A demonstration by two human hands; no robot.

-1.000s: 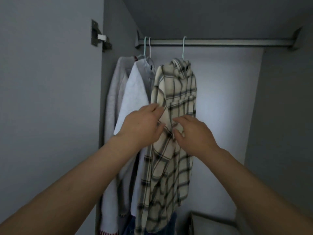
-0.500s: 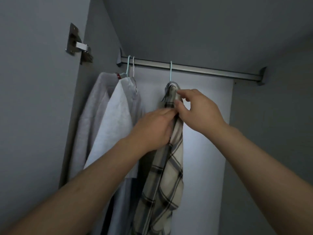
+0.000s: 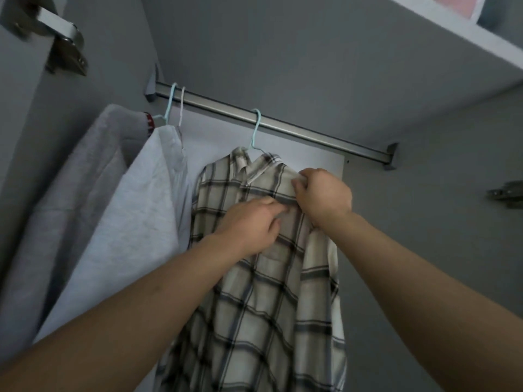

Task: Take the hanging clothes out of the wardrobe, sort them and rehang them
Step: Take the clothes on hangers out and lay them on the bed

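Three garments hang on the rail [image 3: 283, 127]: I see a grey sweatshirt [image 3: 85, 176] and a pale top [image 3: 135, 222] at its left end, the plaid shirt [image 3: 263, 301] near the middle. My right hand [image 3: 322, 199] pinches the shirt's shoulder; my left hand [image 3: 252, 224], fingers curled, grips its front.

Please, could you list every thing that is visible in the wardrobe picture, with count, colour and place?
plaid shirt: 1, cream with dark checks, hanging mid-rail
grey garments: 2, light grey, hanging at left
hangers: 3 hooks, two pale blue, one whitish, on rail
rail: 1, metal, across the top
hinges: 2, metal, upper left and right edge
left hand: 1, on shirt front
right hand: 1, fingers pinching shirt shoulder
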